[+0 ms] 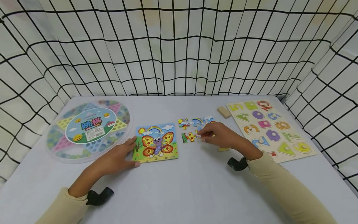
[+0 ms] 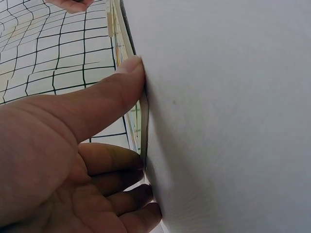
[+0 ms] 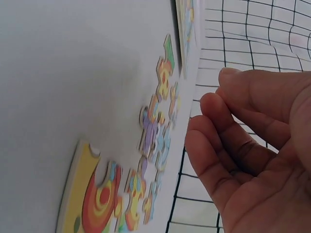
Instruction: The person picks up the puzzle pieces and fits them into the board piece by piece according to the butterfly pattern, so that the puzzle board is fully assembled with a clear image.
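Right hand (image 1: 219,135): hovering over the loose puzzle pieces, its fingers bending loosely, the thumb tip lying close by the index finger and nothing showing between them in the right wrist view
Loose puzzle pieces (image 1: 191,137): lying flat on the table, beneath the right fingertips and just to their left
Purple piece (image 3: 148,133): lying among the others, just beside the right fingertips in the right wrist view
Ringed piece (image 3: 99,194): lying on the near side of the group, below the right hand, showing yellow and a red-orange ring
Rainbow piece (image 1: 197,121): sitting just beyond the right fingertips, next to a sun piece (image 1: 183,122)
Left hand (image 1: 117,160): resting open-fingered against the butterfly board, the thumb touching its near corner and the fingers lying along its left side
Butterfly board (image 1: 157,144): lying flat between the two hands, touching the left one
In the way: the right hand is covering some pieces from the head view, and its forearm is crossing before the near corner of the number board
Wooden block (image 1: 223,112): lying just beyond the right hand
Number board (image 1: 264,124): lying right of the right hand, bearing knobbed numerals and shapes
Round game box (image 1: 75,123): lying beyond the left hand and to its left
White table (image 1: 179,186): spreading beneath both hands
Black netting (image 1: 174,40): hanging before white cloth beyond the hands and at both sides
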A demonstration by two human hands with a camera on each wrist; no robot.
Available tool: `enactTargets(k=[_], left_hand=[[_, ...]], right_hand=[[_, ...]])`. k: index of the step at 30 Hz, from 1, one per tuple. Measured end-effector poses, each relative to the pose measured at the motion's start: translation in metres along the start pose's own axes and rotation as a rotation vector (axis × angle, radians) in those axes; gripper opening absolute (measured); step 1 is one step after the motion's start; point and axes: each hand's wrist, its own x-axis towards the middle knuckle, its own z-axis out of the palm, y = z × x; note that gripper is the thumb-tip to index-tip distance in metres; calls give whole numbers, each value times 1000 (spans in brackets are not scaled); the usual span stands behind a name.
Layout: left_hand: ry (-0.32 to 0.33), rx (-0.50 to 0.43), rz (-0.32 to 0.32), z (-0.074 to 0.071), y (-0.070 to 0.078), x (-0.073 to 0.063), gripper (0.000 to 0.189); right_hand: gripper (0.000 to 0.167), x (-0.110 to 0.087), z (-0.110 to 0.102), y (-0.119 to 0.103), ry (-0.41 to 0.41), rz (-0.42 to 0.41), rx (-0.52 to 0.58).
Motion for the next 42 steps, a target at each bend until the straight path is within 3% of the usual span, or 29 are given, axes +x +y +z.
enactTargets(k=[11, 21, 35, 42], left_hand=[[2, -7, -7, 1, 0, 0, 88], [-2, -3, -5, 1, 0, 0, 88], [-1, 2, -7, 0, 2, -1, 86], [0, 10, -8, 1, 0, 0, 88]], right_hand=[[25, -29, -12, 17, 6, 104, 2], [32, -53, -21, 35, 70, 244, -107], [33, -53, -21, 36, 46, 283, -64], [32, -53, -17, 40, 54, 259, -55]])
